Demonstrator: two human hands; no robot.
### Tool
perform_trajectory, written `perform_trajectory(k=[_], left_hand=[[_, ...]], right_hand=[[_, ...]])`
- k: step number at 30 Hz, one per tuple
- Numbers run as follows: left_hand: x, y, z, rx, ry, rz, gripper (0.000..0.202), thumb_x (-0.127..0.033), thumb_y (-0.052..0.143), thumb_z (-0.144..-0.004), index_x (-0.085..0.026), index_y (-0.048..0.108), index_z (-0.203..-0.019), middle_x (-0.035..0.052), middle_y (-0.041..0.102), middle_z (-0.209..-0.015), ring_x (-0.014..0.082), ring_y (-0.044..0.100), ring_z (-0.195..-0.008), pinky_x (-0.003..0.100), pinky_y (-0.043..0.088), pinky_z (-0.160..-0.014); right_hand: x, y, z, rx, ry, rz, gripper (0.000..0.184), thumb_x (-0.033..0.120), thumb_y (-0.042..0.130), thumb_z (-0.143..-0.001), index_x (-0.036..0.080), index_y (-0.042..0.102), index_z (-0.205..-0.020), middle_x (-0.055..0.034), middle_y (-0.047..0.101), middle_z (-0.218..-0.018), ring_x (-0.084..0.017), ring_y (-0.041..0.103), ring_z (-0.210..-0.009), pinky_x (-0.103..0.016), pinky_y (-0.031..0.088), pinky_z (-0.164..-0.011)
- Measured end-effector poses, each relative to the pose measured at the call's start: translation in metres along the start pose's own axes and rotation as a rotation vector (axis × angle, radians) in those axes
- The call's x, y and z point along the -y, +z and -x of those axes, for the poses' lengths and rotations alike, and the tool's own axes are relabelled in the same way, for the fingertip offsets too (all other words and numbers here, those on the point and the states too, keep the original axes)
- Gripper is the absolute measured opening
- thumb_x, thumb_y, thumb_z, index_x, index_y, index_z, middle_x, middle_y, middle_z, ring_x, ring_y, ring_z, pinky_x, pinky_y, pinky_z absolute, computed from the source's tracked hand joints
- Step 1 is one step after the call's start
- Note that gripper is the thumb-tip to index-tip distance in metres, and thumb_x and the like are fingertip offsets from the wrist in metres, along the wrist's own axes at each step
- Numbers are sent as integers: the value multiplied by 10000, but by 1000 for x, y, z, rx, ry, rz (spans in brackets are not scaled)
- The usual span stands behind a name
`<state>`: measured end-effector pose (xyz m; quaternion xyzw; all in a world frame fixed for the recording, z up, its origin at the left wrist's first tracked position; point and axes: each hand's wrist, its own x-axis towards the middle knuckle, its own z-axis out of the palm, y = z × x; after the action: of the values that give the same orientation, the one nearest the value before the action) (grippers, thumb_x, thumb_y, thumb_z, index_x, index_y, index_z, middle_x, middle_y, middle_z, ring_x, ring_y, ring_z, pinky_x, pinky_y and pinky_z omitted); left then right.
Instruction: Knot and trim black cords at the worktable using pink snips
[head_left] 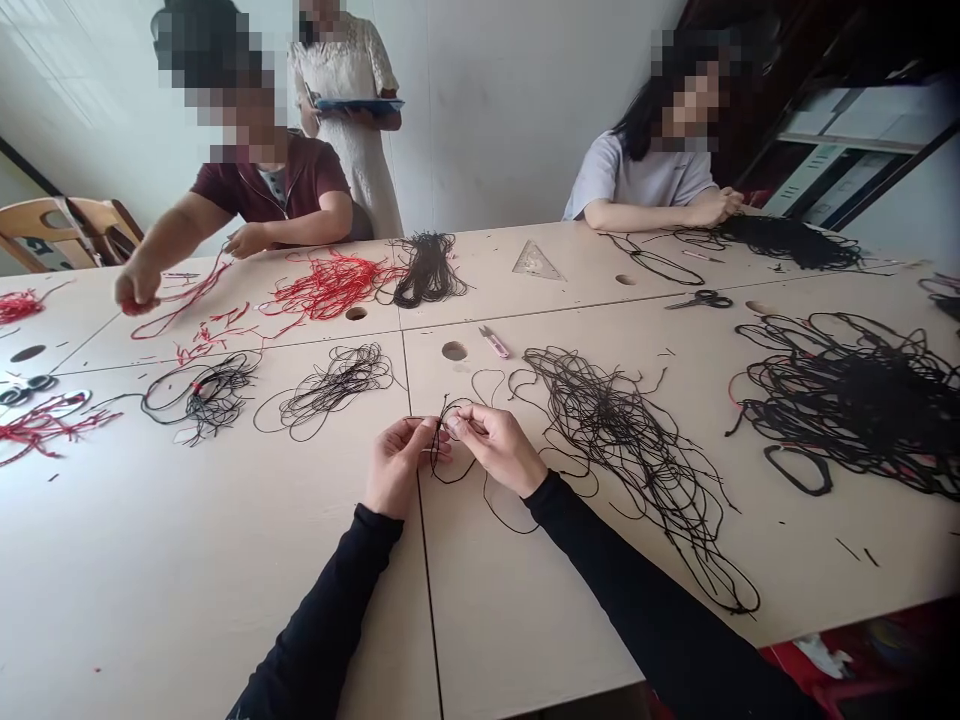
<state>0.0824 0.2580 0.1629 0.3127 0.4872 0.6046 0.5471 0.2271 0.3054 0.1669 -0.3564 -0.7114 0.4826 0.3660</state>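
Over the middle of the table, my left hand (405, 455) pinches a thin black cord (437, 470) between thumb and fingers. Close beside it, my right hand (495, 440) is closed on the same cord, thumb against forefinger. Small loops of the cord hang below and between the fingers, and a longer loop trails toward the right. Where exactly the fingertips meet the cord is too fine to make out. To the right of my right hand lies a long tangled heap of black cords (630, 430). A smaller bundle of black cord (337, 385) is left of my left hand.
Pink-handled thread snips (495, 342) lie beyond my hands, near a round table hole (454, 351). Farther off are red cords (330, 285), a triangle ruler (538, 262) and black scissors (701, 300). Black cord loops (862, 400) pile at right. Two people sit opposite; another stands holding a blue clipboard (360, 104).
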Motion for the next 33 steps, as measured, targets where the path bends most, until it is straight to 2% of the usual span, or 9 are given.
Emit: perform_trajectory(k=[3, 7, 12, 15, 21, 25, 28, 33], left_hand=[[0, 2, 1, -28, 23, -28, 321, -363, 771, -672, -105, 641, -811, 53, 659, -710, 139, 616, -609, 276, 527, -585], [1, 0, 0, -29, 37, -40, 310, -389, 748, -695, -115, 639, -790, 48, 656, -699, 138, 614, -591, 276, 527, -580], [1, -1, -1, 16, 11, -31, 327, -426, 697, -739, -112, 662, -824, 59, 667, -704, 143, 622, -598, 280, 527, -590], [1, 0, 0, 11, 13, -35, 315, -398, 734, -707, -109, 655, -805, 51, 662, -696, 131, 610, -577, 275, 523, -586], [-1, 1, 1, -75, 57, -41, 303, -389, 744, -695, -123, 608, -752, 16, 620, -629, 117, 572, -501, 271, 505, -516], [-1, -1, -1, -142, 94, -62, 296, -384, 732, -694, -139, 567, -666, 3, 587, -586, 113, 542, -470, 261, 489, -459], [0, -2, -2, -147, 74, -70, 296, -386, 737, -677, -145, 564, -671, -6, 572, -562, 110, 522, -450, 246, 466, -414], [1, -2, -1, -96, 43, -116, 276, -365, 724, -674, -152, 551, -646, -15, 562, -526, 97, 487, -391, 226, 420, -364]], right_hand=[[0, -1, 0, 12, 3, -40, 296, 414, 512, -885, 140, 623, -867, -40, 645, -792, -140, 583, -685, -253, 475, -646], [1, -3, 1, 18, 7, -64, 275, 394, 538, -866, 140, 639, -888, -58, 674, -857, -163, 621, -755, -277, 503, -712], [0, -2, 1, -2, 14, -33, 269, 376, 533, -870, 135, 652, -884, -62, 683, -867, -165, 632, -759, -267, 502, -707], [0, -2, 1, 1, 16, -6, 264, 364, 527, -878, 134, 656, -889, -61, 681, -874, -158, 628, -743, -260, 500, -690], [8, -22, 3, 117, -29, 100, 253, 386, 577, -853, 155, 682, -854, -33, 665, -778, -150, 595, -672, -258, 488, -628], [13, -41, 5, -12, -64, 258, 287, 415, 546, -876, 159, 676, -854, -15, 609, -676, -129, 498, -559, -244, 402, -510], [14, -54, 4, -106, -111, 363, 248, 379, 534, -890, 169, 666, -875, -33, 624, -746, -139, 512, -598, -254, 411, -542], [36, -62, -14, -118, -205, 611, 145, 251, 549, -876, 182, 676, -873, -65, 634, -905, -154, 560, -672, -285, 451, -620]])
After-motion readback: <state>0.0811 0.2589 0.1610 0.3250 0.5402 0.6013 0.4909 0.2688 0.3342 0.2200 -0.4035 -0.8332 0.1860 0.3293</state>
